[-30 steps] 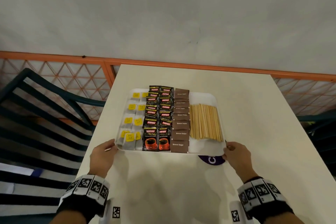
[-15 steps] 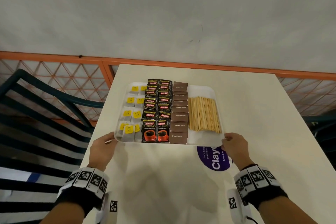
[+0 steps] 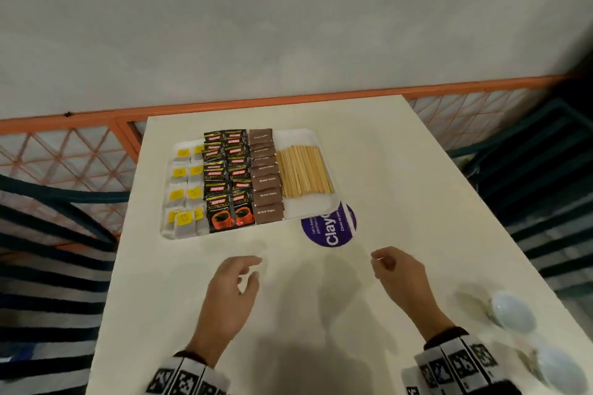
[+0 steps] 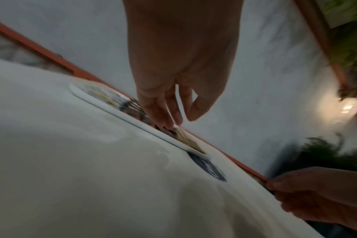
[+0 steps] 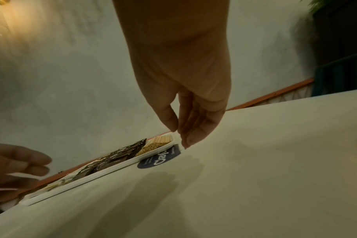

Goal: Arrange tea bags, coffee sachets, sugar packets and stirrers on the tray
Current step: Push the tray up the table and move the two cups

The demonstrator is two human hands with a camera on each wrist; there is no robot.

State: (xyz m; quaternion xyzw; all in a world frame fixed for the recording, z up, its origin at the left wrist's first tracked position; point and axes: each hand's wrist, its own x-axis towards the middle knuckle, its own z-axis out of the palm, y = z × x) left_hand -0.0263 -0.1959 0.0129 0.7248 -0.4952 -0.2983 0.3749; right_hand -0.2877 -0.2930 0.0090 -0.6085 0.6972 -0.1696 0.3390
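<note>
A white tray (image 3: 308, 207) lies on the cream table at the far left. It carries rows of tea bags (image 3: 184, 192) with yellow tags, black coffee sachets (image 3: 226, 179), brown sugar packets (image 3: 266, 183) and wooden stirrers (image 3: 303, 175). My left hand (image 3: 237, 285) hovers over the table in front of the tray, fingers loosely curled, holding nothing. My right hand (image 3: 396, 269) hovers to the right of it, also empty and relaxed. Both hands are clear of the tray. The right wrist view shows the tray (image 5: 112, 168) low and side-on beyond the fingertips (image 5: 190, 141).
A round purple sticker (image 3: 332, 229) on the table lies partly under the tray's near right corner. Two pale blue rounded objects (image 3: 513, 311) sit at the table's right edge. Dark slatted chairs (image 3: 48, 234) stand on both sides, and an orange railing (image 3: 288, 99) runs behind.
Both hands have let go of the tray's near corners and drawn back toward me. The tray lies farther up the table, with more of the purple sticker showing.
</note>
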